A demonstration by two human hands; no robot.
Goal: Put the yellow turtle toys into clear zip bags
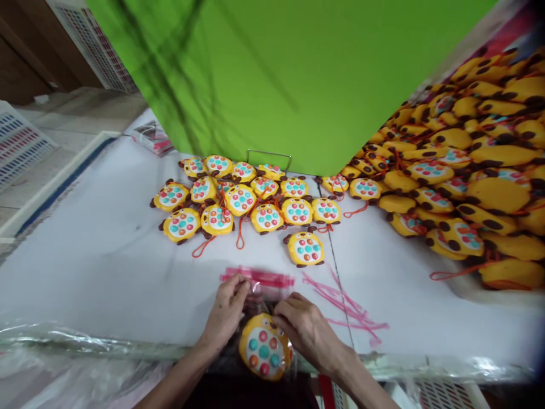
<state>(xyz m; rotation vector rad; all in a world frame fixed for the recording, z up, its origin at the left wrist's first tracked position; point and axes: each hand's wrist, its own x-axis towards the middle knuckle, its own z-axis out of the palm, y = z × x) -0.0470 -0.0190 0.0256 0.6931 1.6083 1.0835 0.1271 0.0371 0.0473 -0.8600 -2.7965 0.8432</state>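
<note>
While the left hand (pixel 226 309) pinches the top of a clear plastic bag (pixel 256 296), the right hand (pixel 305 324) grips its other side. A yellow animal toy (pixel 264 347) with bright dots is inside, between the hands, at the near edge of the white table (pixel 123 267).

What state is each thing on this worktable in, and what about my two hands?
Left hand: fingertips pinched on clear plastic
Right hand: fingers closed at the plastic
Clear plastic bag: around a toy; sealed or not, unclear
Yellow animal toy: bagged, buttons showing
Loose yellow toys: grouped mid-table, mostly buttons up
Toy heap: jumbled, facing various ways
Pink strips: scattered, some crossing
</note>
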